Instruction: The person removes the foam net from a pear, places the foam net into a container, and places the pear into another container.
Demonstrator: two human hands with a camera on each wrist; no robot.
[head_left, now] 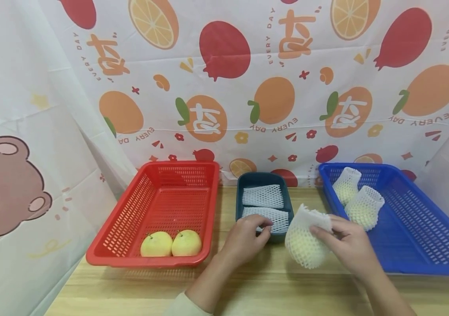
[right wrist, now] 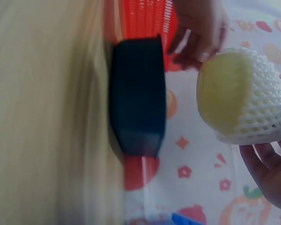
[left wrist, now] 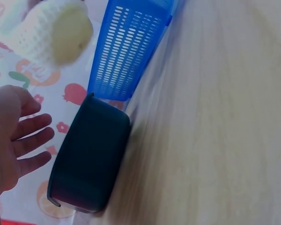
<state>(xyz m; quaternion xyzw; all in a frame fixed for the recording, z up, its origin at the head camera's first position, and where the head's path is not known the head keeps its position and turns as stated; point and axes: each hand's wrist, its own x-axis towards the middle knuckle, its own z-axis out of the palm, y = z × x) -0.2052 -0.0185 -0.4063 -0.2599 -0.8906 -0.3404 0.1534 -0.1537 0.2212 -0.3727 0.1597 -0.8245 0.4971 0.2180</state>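
My right hand (head_left: 349, 248) grips a yellow pear in a white foam net (head_left: 307, 245), with the thumb on the net's upper part. In the right wrist view the pear's bare end (right wrist: 222, 91) shows beyond the net. My left hand (head_left: 244, 239) hovers by the front of a dark green tray (head_left: 280, 238), its fingers loosely bent around nothing, as the left wrist view shows. Two flat foam nets (head_left: 264, 196) lie in that tray. Two bare yellow pears (head_left: 156, 245) sit at the near end of the red basket (head_left: 149, 262).
On the right stands a blue basket (head_left: 426, 267) with two net-covered pears (head_left: 364, 208) in its left part. The green tray is between the two baskets on a wooden table (head_left: 264, 289). A fruit-printed cloth (head_left: 216, 153) hangs behind.
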